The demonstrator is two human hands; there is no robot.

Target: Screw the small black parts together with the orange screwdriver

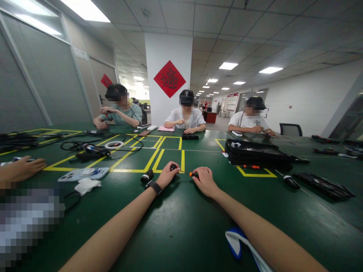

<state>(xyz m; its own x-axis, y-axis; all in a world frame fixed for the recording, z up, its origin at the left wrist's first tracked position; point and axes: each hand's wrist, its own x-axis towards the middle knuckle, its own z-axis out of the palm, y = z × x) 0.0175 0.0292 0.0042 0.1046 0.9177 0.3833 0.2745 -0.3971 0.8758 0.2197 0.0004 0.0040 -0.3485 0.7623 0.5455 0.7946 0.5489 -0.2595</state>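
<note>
Near the middle of the green table, my left hand [168,175] is closed on a small black object [173,166]; a dark band circles that wrist. To its right, my right hand [205,181] is closed on a screwdriver with an orange and black handle [194,175]. The screwdriver's thin shaft points left toward the black object; whether the two touch cannot be made out. A black cylindrical item with a white band [146,176] lies just left of my left hand.
Stacked black trays [258,153] stand at the right, near a red-handled tool [251,166] and a black panel [323,186]. A phone [83,174], tissue [87,186] and cables lie left. Another person's hand [24,168] rests at far left. Three people sit opposite.
</note>
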